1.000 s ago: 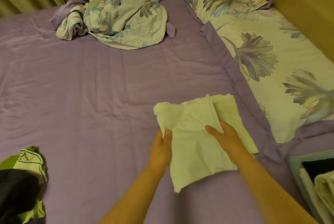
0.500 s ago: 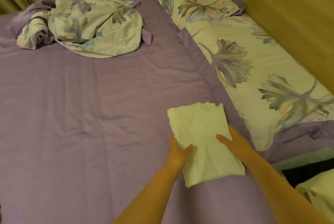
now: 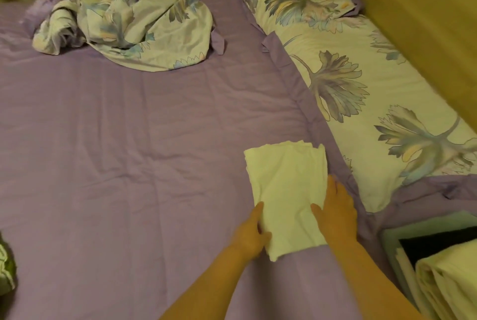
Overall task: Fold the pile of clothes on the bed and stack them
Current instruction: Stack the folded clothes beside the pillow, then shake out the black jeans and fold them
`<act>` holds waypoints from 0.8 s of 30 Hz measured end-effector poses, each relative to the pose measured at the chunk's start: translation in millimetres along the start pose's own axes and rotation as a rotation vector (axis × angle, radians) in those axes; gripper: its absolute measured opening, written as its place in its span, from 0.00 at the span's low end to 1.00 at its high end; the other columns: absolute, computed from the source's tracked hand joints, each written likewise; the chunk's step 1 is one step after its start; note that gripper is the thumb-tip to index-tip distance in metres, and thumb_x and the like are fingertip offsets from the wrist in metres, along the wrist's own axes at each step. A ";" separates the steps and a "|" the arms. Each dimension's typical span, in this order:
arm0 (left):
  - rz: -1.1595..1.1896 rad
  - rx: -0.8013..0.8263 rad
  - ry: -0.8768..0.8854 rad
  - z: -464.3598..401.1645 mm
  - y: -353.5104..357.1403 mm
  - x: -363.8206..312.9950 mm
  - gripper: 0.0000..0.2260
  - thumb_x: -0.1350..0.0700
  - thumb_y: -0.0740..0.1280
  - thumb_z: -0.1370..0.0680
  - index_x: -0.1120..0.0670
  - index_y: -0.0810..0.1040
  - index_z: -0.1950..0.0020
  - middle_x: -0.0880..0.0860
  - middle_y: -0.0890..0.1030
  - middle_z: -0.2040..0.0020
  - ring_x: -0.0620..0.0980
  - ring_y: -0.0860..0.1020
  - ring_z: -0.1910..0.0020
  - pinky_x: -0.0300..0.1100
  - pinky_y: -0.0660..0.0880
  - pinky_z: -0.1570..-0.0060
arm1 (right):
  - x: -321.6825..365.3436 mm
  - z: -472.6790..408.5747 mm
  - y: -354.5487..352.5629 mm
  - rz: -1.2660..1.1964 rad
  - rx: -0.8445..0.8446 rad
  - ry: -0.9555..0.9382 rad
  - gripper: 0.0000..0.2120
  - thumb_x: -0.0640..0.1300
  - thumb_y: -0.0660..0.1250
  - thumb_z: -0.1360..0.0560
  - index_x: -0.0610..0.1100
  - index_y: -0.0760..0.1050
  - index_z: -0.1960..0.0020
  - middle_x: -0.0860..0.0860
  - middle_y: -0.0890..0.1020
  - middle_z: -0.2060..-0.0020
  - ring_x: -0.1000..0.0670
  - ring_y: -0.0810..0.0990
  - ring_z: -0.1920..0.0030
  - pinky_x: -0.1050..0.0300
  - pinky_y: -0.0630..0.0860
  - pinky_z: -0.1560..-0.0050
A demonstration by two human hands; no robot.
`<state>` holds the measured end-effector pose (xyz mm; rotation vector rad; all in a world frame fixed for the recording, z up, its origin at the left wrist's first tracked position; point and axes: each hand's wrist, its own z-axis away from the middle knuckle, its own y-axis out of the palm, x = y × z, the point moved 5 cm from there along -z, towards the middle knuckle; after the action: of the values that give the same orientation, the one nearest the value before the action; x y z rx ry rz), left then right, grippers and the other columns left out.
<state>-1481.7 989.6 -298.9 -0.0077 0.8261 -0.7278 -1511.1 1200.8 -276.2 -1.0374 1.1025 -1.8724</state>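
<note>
At five o'clock on the bed (image 3: pixel 129 139), a folded white garment (image 3: pixel 285 190) lies flat. Left hand (image 3: pixel 249 238) pinches its near-left edge; right hand (image 3: pixel 335 211) presses flat, fingers spread. Lifting carelessly could let loose layers slide apart.

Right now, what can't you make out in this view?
- Left hand: fingers tucked under the white folded cloth, hidden.
- Right hand: palm contact hidden by its own back.
- Folded stack, lower right: cut by the frame edge.
- Green garment, left edge: mostly out of frame.
</note>
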 end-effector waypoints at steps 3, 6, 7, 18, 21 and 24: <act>-0.038 -0.104 -0.050 32.4 -12.0 5.6 0.28 0.56 0.63 0.20 0.51 0.56 0.23 0.56 0.75 0.35 0.54 0.75 0.38 0.40 0.70 0.41 | 28.7 29.3 -7.2 0.301 0.007 -0.182 0.30 0.49 0.57 0.20 0.49 0.48 0.22 0.47 0.52 0.23 0.45 0.51 0.24 0.50 0.54 0.28; 0.109 -0.163 -0.087 69.0 -21.7 7.0 0.24 0.56 0.64 0.20 0.55 0.62 0.25 0.56 0.79 0.43 0.53 0.78 0.43 0.40 0.72 0.45 | 51.6 72.3 -2.2 0.224 0.167 -0.242 0.25 0.50 0.55 0.19 0.50 0.54 0.24 0.51 0.57 0.24 0.49 0.57 0.25 0.55 0.56 0.29; 0.169 -0.194 -0.071 84.0 -24.3 6.3 0.24 0.56 0.64 0.20 0.55 0.62 0.26 0.55 0.80 0.48 0.53 0.79 0.46 0.42 0.74 0.46 | 59.8 89.2 -0.3 0.149 0.207 -0.251 0.24 0.50 0.56 0.19 0.49 0.57 0.24 0.50 0.60 0.25 0.49 0.61 0.27 0.55 0.60 0.30; 0.317 -0.422 -0.069 288.6 -62.1 94.1 0.16 0.56 0.64 0.20 0.55 0.70 0.32 0.52 0.76 0.55 0.48 0.79 0.58 0.43 0.76 0.53 | 158.6 278.6 26.9 0.059 0.405 -0.505 0.20 0.50 0.57 0.20 0.48 0.67 0.29 0.50 0.74 0.34 0.49 0.74 0.37 0.57 0.71 0.40; 0.360 -0.498 -0.128 354.1 -69.0 148.1 0.15 0.56 0.64 0.20 0.56 0.71 0.34 0.52 0.76 0.55 0.48 0.79 0.58 0.42 0.76 0.54 | 182.4 336.5 40.9 0.133 0.423 -0.621 0.19 0.51 0.57 0.20 0.49 0.68 0.30 0.51 0.75 0.35 0.50 0.74 0.36 0.59 0.70 0.40; 0.370 -0.566 -0.171 419.1 -74.9 203.4 0.14 0.57 0.64 0.20 0.56 0.72 0.35 0.53 0.77 0.54 0.48 0.78 0.58 0.37 0.74 0.59 | 206.1 394.3 54.2 0.199 0.428 -0.739 0.18 0.52 0.57 0.20 0.51 0.69 0.31 0.53 0.75 0.35 0.52 0.74 0.36 0.61 0.70 0.40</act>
<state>-1152.0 701.0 -123.7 -0.4099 0.8167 -0.1273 -1236.7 871.3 -145.6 -1.1639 0.3369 -1.2991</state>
